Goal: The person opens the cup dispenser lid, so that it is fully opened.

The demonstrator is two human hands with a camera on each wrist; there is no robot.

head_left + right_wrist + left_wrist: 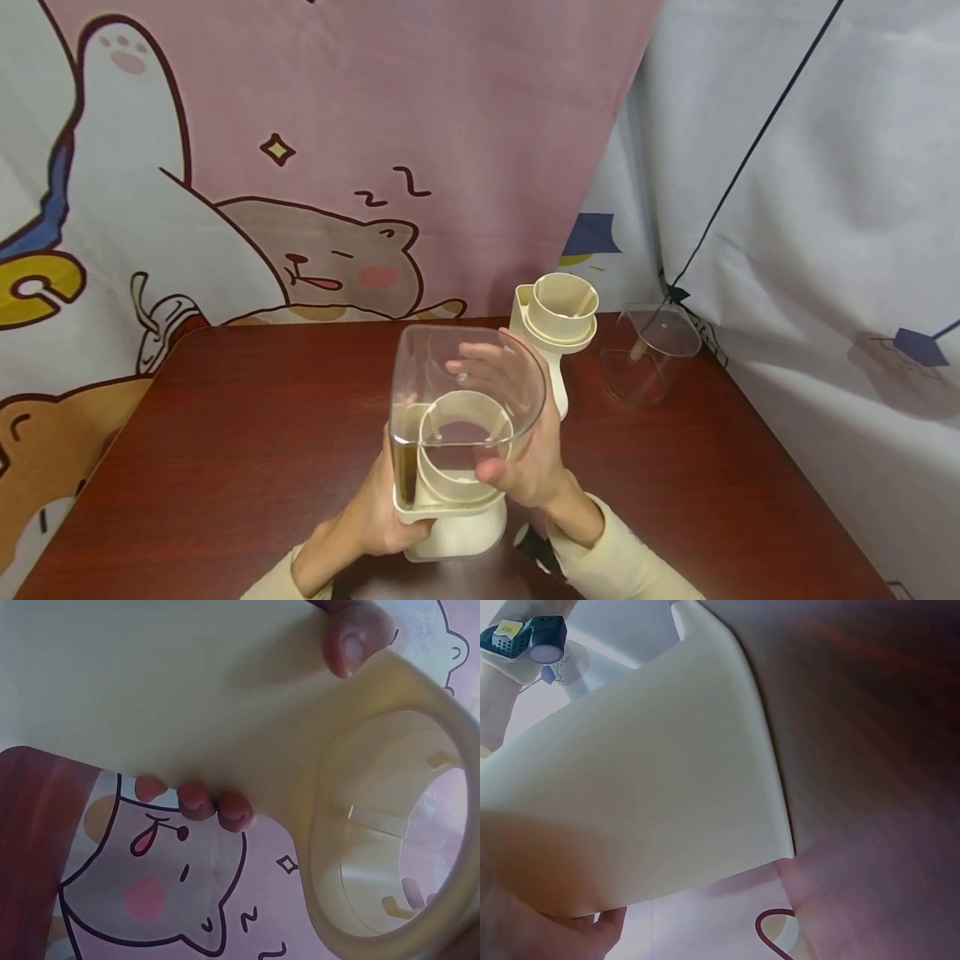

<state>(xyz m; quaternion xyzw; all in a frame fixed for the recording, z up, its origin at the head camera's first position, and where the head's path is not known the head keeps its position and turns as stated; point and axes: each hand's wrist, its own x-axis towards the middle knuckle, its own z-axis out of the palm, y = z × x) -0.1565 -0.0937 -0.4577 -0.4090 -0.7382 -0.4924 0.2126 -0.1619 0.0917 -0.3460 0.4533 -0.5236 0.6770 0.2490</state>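
Observation:
A cream plastic dispenser stand (pixel 459 537), with a round ring (pixel 465 425) on top, is held over the table by my left hand (pixel 378 508). In the right wrist view, fingertips (pixel 196 801) and a thumb (pixel 351 646) grip its neck from both sides. My right hand (pixel 536 454) holds a clear plastic container (pixel 457 350), thumb in front and fingers behind. The container surrounds the ring, its lower edge at the stand's cream plate; I cannot tell whether they are locked together. The stand's broad face (pixel 645 765) fills much of the left wrist view.
Behind my right hand stands a second cream stand (pixel 562 321) with a similar ring. Another clear container (pixel 652 367) is to its right, near the table's back right edge. The dark red table (pixel 285 433) borders a cartoon-printed curtain (pixel 480 125) and a white one (pixel 787 208).

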